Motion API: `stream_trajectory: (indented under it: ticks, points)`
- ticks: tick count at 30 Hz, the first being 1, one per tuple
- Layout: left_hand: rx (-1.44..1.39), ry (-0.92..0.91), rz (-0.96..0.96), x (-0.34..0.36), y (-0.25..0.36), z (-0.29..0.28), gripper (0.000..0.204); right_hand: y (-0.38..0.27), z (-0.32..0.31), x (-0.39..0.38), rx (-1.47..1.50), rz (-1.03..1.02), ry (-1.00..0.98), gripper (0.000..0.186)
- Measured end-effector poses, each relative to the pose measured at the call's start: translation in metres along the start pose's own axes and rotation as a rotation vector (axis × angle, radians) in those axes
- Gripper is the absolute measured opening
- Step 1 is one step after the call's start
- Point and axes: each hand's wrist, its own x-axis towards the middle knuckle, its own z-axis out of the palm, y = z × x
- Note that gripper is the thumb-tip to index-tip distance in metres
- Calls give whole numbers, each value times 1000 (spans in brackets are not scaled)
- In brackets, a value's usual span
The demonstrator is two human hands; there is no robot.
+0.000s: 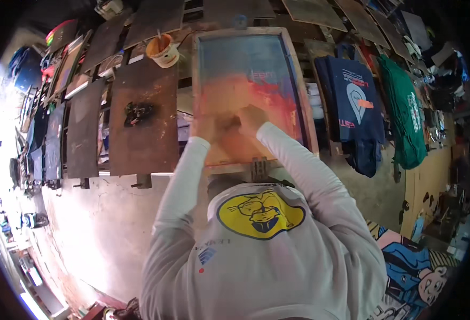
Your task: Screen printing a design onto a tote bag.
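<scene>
A wooden-framed printing screen lies in front of me, its mesh grey-blue at the far end and smeared orange and red nearer me. Both my hands are over its lower half. My right hand is curled closed on the mesh, and what it grips is hidden. Close beside it on the left, my left hand is smeared by motion and blends with the orange colour, so its fingers cannot be made out. A dark patch shows between the two hands, too blurred to name. A metal clamp sits at the screen's near edge.
Left of the screen, a brown board carries a crumpled dark lump and a paint-stained bucket with a stick in it. To the right hang dark blue bags and green bags. Several more boards stand along the rack.
</scene>
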Motion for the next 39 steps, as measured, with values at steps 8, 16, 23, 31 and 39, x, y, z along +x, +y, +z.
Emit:
stream_trajectory:
  ticks: [8,16,23,31,39]
  points:
    - [13,242,-74,-90,61,10,50,-16,1,-74,15,-171,22,33]
    - [65,-156,-62,-75,51,-22,42,-34,-11,-64,137,37,-168,34]
    - [-349,-264,246,-8,-26,24,50,-9,-7,-22,-13,-73,-173,32]
    - [-397,-370,541,49,3,-21,46,7,-4,-19,86,165,-52,33]
    - [154,-437,936,94,15,-18,27,-44,38,-61,-66,477,378,18]
